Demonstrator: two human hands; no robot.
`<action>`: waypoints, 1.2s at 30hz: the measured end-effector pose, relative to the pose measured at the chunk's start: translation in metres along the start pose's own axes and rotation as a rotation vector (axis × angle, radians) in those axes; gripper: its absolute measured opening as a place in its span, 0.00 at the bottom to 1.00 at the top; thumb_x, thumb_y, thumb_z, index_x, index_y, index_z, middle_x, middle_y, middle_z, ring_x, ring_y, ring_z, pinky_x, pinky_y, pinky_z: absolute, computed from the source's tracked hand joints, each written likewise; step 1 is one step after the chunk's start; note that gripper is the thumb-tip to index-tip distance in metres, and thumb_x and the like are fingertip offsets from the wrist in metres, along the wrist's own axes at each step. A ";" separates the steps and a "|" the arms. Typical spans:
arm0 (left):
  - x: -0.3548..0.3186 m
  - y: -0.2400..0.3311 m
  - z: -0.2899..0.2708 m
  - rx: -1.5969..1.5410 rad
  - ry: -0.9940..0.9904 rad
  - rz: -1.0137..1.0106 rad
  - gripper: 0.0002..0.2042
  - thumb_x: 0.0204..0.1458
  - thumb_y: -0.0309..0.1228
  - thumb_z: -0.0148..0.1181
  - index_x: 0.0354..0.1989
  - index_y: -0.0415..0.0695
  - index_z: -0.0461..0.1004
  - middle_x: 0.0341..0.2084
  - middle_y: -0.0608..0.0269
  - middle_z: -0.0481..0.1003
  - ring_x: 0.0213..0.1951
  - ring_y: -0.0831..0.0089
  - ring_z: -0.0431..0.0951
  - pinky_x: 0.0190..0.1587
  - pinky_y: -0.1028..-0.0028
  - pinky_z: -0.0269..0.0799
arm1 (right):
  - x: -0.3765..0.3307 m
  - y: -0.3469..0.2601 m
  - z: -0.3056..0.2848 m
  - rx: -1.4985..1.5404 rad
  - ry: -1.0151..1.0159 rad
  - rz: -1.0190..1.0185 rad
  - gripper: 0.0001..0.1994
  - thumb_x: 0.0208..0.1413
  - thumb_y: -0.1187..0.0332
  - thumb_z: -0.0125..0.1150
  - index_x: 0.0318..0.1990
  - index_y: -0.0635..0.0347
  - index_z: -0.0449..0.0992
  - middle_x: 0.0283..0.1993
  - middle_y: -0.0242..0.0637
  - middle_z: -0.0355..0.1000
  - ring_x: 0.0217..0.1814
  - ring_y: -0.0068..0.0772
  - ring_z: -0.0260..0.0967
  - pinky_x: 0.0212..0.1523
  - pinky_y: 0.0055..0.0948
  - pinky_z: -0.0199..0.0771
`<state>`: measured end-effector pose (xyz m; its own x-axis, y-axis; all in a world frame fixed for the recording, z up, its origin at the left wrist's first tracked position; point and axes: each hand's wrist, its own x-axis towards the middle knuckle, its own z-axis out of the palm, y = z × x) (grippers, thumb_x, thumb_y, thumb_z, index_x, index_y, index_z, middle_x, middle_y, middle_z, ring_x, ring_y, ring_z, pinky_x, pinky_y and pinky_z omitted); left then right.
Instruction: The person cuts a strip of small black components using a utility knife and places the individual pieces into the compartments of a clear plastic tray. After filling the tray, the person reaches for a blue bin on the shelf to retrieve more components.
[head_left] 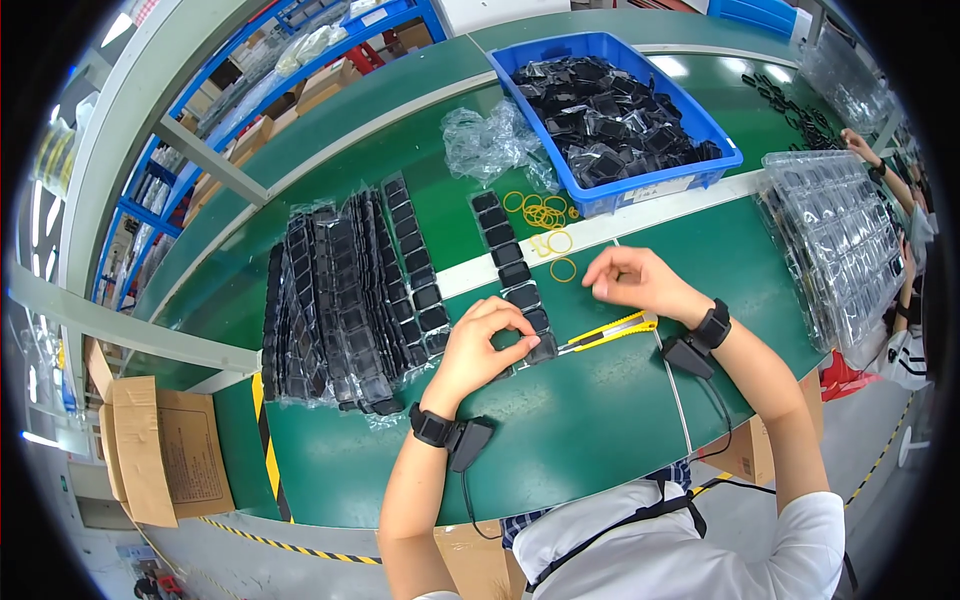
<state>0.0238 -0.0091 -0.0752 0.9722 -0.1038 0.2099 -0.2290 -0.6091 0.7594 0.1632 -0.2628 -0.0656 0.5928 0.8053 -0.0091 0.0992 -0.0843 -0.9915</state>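
**Banding the row of black parts**

Your left hand (483, 345) is closed on the near end of the row (512, 275) of small black bagged parts, lying on the green table (600, 420). Your right hand (640, 282) hovers half-curled by the yellow rubber bands (548, 215); whether it pinches one I cannot tell. This looks like gathering a stack: next, keep it squared. A yellow knife (607, 332) lies between your hands.
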 end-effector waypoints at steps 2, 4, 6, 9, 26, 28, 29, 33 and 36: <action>0.000 0.002 0.002 -0.059 0.006 -0.036 0.08 0.42 0.26 0.72 0.32 0.44 0.81 0.38 0.64 0.75 0.42 0.69 0.75 0.47 0.71 0.71 | -0.005 -0.014 -0.003 -0.179 -0.099 -0.050 0.11 0.54 0.66 0.66 0.44 0.55 0.79 0.36 0.26 0.70 0.38 0.22 0.67 0.41 0.24 0.70; 0.000 0.006 0.002 -0.177 0.018 -0.107 0.09 0.42 0.25 0.72 0.33 0.44 0.81 0.40 0.65 0.75 0.43 0.70 0.76 0.46 0.72 0.72 | -0.008 -0.022 -0.007 -0.537 -0.296 -0.153 0.14 0.49 0.66 0.70 0.45 0.52 0.80 0.38 0.26 0.71 0.43 0.26 0.67 0.45 0.27 0.70; 0.000 0.005 0.001 -0.148 0.017 -0.088 0.09 0.42 0.25 0.72 0.33 0.45 0.81 0.41 0.65 0.74 0.43 0.71 0.76 0.46 0.72 0.72 | -0.008 -0.015 -0.007 -0.554 -0.306 -0.185 0.15 0.48 0.66 0.71 0.46 0.50 0.81 0.39 0.26 0.71 0.44 0.28 0.67 0.47 0.28 0.69; 0.002 0.005 0.001 -0.093 0.009 -0.048 0.09 0.42 0.25 0.72 0.33 0.45 0.82 0.43 0.65 0.74 0.44 0.72 0.76 0.45 0.73 0.72 | -0.008 -0.008 -0.007 -0.588 -0.321 -0.245 0.17 0.45 0.66 0.72 0.46 0.46 0.82 0.41 0.27 0.71 0.48 0.31 0.65 0.50 0.30 0.67; -0.001 0.004 0.002 -0.056 0.016 -0.068 0.07 0.42 0.26 0.72 0.30 0.44 0.81 0.42 0.66 0.74 0.44 0.71 0.76 0.48 0.72 0.72 | 0.006 -0.004 -0.005 -0.508 -0.329 -0.263 0.11 0.50 0.65 0.69 0.42 0.50 0.83 0.37 0.28 0.72 0.42 0.27 0.66 0.51 0.29 0.62; 0.002 0.003 0.006 -0.048 0.036 -0.028 0.07 0.43 0.26 0.72 0.30 0.43 0.80 0.42 0.65 0.75 0.43 0.72 0.76 0.47 0.73 0.72 | 0.006 0.003 -0.009 -0.263 -0.243 -0.163 0.08 0.55 0.64 0.65 0.39 0.54 0.83 0.34 0.28 0.72 0.38 0.25 0.67 0.48 0.28 0.66; 0.003 0.003 0.006 -0.052 0.032 -0.023 0.07 0.43 0.26 0.72 0.30 0.43 0.80 0.42 0.65 0.75 0.43 0.72 0.76 0.47 0.73 0.72 | 0.006 0.007 -0.009 -0.265 -0.237 -0.159 0.08 0.55 0.64 0.65 0.39 0.54 0.83 0.34 0.28 0.72 0.38 0.25 0.67 0.48 0.28 0.66; 0.000 0.004 0.003 -0.078 0.011 -0.050 0.07 0.44 0.25 0.71 0.30 0.43 0.79 0.42 0.65 0.75 0.39 0.73 0.75 0.44 0.74 0.72 | 0.012 0.019 -0.006 0.196 0.028 -0.069 0.10 0.60 0.64 0.59 0.37 0.62 0.79 0.32 0.30 0.71 0.36 0.24 0.67 0.45 0.28 0.70; 0.000 0.003 0.004 -0.031 0.033 -0.031 0.07 0.44 0.25 0.71 0.30 0.42 0.79 0.41 0.65 0.75 0.37 0.74 0.75 0.43 0.74 0.73 | 0.014 0.026 -0.001 1.096 0.156 -0.001 0.11 0.62 0.63 0.54 0.36 0.63 0.75 0.31 0.31 0.70 0.35 0.26 0.66 0.45 0.29 0.70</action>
<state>0.0232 -0.0138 -0.0757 0.9768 -0.0591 0.2058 -0.2008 -0.5870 0.7843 0.1750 -0.2544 -0.0913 0.6949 0.7159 -0.0679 -0.6159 0.5438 -0.5701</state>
